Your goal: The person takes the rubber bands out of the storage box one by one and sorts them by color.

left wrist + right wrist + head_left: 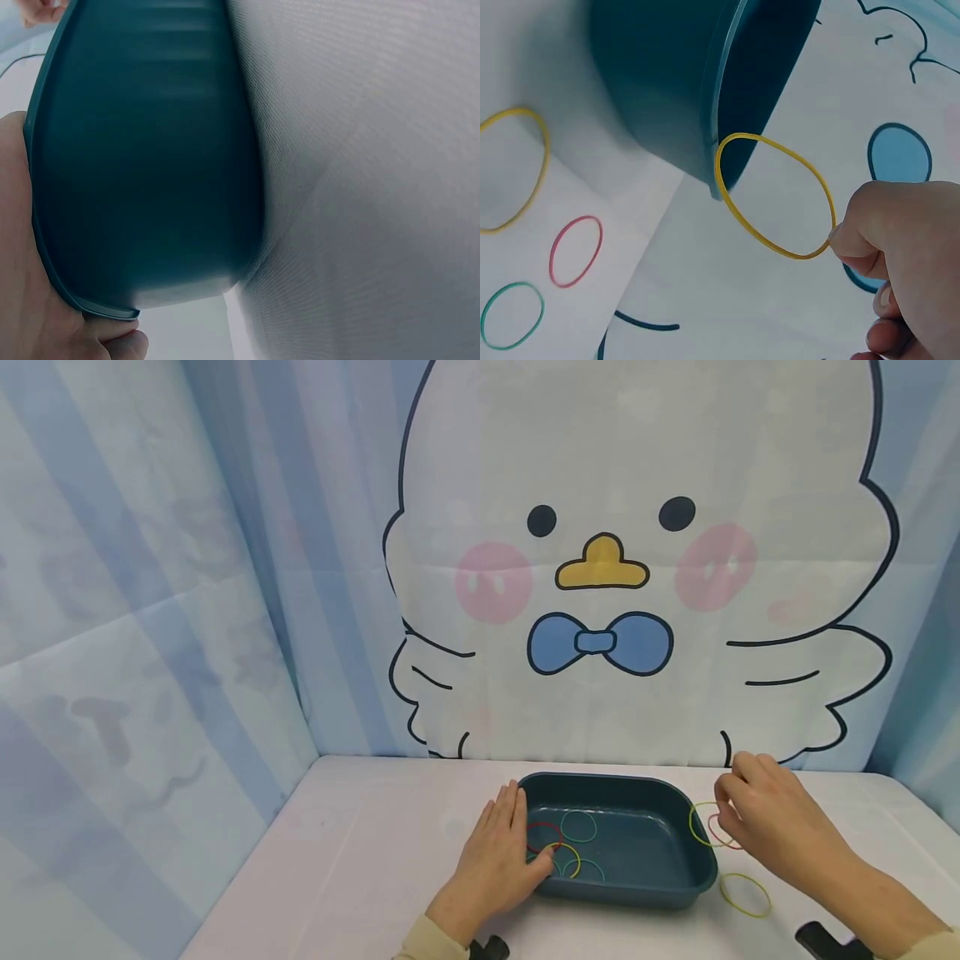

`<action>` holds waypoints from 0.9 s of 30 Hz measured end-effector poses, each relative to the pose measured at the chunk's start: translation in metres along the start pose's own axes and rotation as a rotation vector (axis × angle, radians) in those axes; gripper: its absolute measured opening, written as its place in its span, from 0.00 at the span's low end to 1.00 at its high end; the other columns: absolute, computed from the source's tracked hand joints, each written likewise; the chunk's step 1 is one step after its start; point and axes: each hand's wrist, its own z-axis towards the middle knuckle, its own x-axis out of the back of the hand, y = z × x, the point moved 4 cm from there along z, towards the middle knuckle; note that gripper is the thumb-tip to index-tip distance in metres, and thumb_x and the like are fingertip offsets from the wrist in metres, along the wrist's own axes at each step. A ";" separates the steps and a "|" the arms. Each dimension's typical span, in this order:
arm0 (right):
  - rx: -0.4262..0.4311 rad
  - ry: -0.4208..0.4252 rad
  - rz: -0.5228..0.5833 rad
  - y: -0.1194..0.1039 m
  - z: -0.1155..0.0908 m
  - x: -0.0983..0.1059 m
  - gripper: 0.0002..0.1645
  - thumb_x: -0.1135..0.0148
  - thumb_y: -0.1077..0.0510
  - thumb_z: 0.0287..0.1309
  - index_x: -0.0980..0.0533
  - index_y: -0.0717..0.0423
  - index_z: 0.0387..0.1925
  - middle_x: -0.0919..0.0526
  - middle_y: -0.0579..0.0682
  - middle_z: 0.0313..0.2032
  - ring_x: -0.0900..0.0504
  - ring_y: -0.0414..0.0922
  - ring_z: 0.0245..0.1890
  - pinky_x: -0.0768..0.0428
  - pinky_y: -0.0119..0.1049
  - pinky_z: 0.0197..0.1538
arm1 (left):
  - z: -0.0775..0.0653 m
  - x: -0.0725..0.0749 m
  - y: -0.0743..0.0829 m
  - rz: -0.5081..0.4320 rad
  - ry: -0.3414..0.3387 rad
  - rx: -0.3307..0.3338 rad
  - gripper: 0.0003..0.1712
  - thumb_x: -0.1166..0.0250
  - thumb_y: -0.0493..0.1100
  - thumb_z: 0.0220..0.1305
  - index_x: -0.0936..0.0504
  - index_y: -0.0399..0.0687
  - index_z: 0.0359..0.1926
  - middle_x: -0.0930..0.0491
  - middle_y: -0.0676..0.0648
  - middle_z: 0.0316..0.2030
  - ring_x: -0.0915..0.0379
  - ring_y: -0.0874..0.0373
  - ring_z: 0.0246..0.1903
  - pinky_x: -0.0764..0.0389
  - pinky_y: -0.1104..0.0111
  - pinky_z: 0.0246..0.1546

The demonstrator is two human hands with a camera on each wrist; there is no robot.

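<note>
A dark teal basin (pixel 637 893) stands on the table with several rubber bands inside, among them a green rubber band (pixel 578 811) and a red one, partly overlapping. My left hand (pixel 495 852) holds the basin's near left corner, fingers along the left rim and thumb hooked over the near rim. Between thumb and index finger, my right hand (pixel 780 827) pinches a yellow rubber band (pixel 737 136), which hangs in the air by the basin's right end. On the table beneath lie a red rubber band (pixel 552 262), a green rubber band (pixel 542 304) and another yellow rubber band (pixel 769 906).
Behind the table (pixel 375 835) hangs a curtain (pixel 465 693) printed with a cartoon bird. Black straps or mounts show at both wrists, such as the black piece (pixel 817 939) near the right forearm. More curtain closes in both sides.
</note>
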 end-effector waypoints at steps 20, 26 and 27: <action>0.030 0.109 0.019 0.021 -0.029 0.011 0.08 0.38 0.66 0.28 0.26 0.53 0.18 0.38 0.43 0.23 0.39 0.43 0.25 0.41 0.34 0.26 | 0.001 0.003 0.003 0.085 0.015 -0.025 0.47 0.50 0.61 0.68 0.48 0.35 0.76 0.52 0.38 0.78 0.57 0.46 0.78 0.50 0.52 0.77; 0.013 0.070 0.015 0.020 -0.036 0.006 0.11 0.36 0.66 0.26 0.26 0.50 0.17 0.39 0.41 0.22 0.40 0.41 0.25 0.42 0.33 0.25 | 0.000 0.003 0.004 0.103 0.022 -0.023 0.47 0.50 0.62 0.68 0.47 0.35 0.76 0.51 0.38 0.78 0.57 0.47 0.78 0.51 0.51 0.77; 0.016 0.071 0.018 0.020 -0.037 0.005 0.11 0.36 0.66 0.26 0.26 0.50 0.17 0.39 0.41 0.22 0.40 0.40 0.25 0.42 0.32 0.25 | 0.000 0.003 0.004 0.110 0.026 -0.023 0.47 0.50 0.62 0.68 0.47 0.35 0.76 0.51 0.39 0.78 0.57 0.46 0.78 0.52 0.50 0.77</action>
